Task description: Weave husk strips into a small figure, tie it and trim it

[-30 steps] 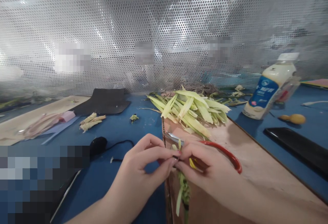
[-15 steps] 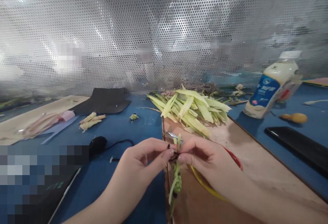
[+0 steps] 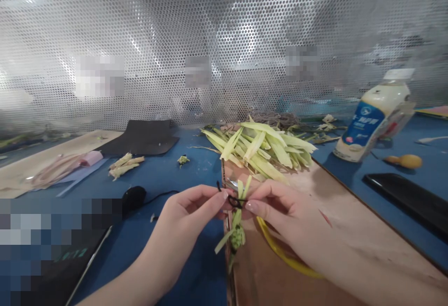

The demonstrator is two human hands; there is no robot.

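The left hand (image 3: 189, 224) and right hand (image 3: 285, 208), each with fingertips pinched narrow, hold a black cord (image 3: 235, 201) between them, its loop against the upper part of a green braided strip (image 3: 238, 237) by the board's (image 3: 350, 217) edge. Beside the right hand curves a yellow loop (image 3: 280, 252); beyond lie heaped pale-green leaves (image 3: 264, 149), with a bottle (image 3: 366, 124) farther right on the blue counter (image 3: 199, 268).
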